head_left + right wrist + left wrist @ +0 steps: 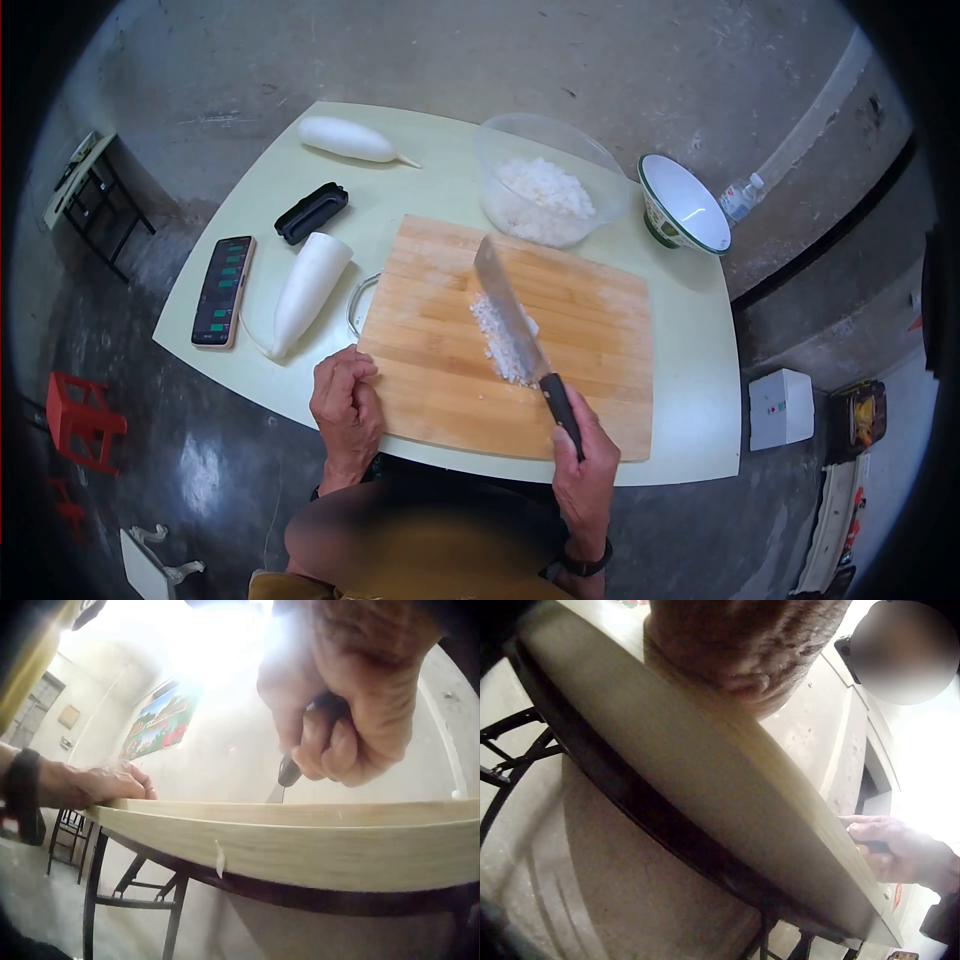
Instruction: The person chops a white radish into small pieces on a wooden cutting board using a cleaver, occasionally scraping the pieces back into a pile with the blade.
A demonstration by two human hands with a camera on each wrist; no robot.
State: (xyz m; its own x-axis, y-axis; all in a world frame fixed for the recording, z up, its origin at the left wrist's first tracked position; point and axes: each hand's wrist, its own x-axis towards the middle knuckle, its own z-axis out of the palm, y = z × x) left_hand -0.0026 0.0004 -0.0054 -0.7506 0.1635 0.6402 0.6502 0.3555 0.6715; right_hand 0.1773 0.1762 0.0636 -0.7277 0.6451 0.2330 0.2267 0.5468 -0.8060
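On the wooden cutting board lies a strip of finely chopped white bits, probably radish. My right hand grips the black handle of a cleaver, its blade slanting across the bits and pointing away from me. In the right wrist view, the fingers wrap around that handle. My left hand holds the board's near left edge with curled fingers; in the left wrist view, its fingertips are hidden. A peeled white radish lies left of the board.
Behind the board stands a clear plastic bowl of chopped white pieces. A green-rimmed bowl and a plastic bottle are at the right. Another white radish, a black case and a phone lie on the left side.
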